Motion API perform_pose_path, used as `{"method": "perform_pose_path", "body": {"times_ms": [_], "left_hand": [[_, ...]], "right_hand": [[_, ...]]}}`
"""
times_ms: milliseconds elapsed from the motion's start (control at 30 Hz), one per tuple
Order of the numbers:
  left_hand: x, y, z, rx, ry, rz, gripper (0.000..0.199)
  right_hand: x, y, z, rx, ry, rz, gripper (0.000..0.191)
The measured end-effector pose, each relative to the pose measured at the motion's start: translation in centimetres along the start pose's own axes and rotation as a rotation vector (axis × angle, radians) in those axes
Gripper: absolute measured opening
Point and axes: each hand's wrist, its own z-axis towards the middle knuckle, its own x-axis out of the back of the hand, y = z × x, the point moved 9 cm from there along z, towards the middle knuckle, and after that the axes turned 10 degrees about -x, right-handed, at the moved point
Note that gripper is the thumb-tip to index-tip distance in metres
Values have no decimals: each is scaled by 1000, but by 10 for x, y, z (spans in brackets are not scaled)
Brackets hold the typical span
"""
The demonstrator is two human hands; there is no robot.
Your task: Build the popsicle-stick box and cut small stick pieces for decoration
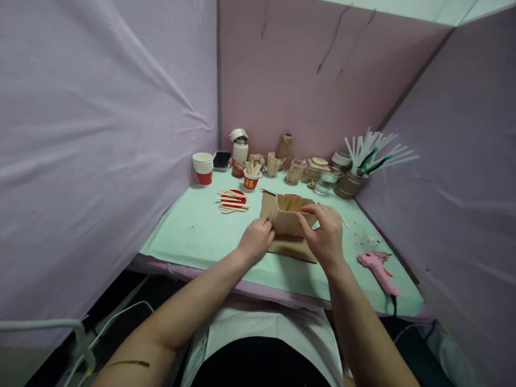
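Observation:
A small open-topped cardboard box [288, 223] with wavy upper edges stands on a flat cardboard piece [292, 250] in the middle of the table. My left hand [258, 236] is closed at the box's lower left side, fingertips curled against the cardboard and partly hidden. At the right, my right hand [327, 231] pinches the top edge of the box wall between thumb and fingers. A pink hot glue gun [379, 271] lies to the right of my right hand, its cord hanging off the front edge.
Wooden sticks [234, 203] lie over a red disc on the left. Behind are stacked paper cups [202, 166], a red cup of sticks [251, 177], a glass of water [325, 183] and a pot [350, 183] holding white sticks and green-handled pliers. Fabric walls enclose three sides.

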Motion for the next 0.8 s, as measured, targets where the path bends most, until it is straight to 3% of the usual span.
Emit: {"method": "perform_pose_path", "body": {"times_ms": [167, 300, 433, 600, 800], "left_hand": [[-1, 0, 0, -22, 14, 33, 18], [-1, 1, 0, -30, 18, 58, 17], [0, 2, 1, -43, 20, 70, 15], [2, 4, 2, -58, 33, 80, 17], [2, 6, 3, -76, 42, 90, 18]], "right_hand": [[17, 50, -15, -169, 67, 68, 11], [16, 96, -31, -373, 73, 134, 18], [6, 127, -42, -477, 59, 162, 25], [-19, 142, -46, -510, -63, 180, 33], [-37, 132, -50, -471, -170, 163, 32]]}}
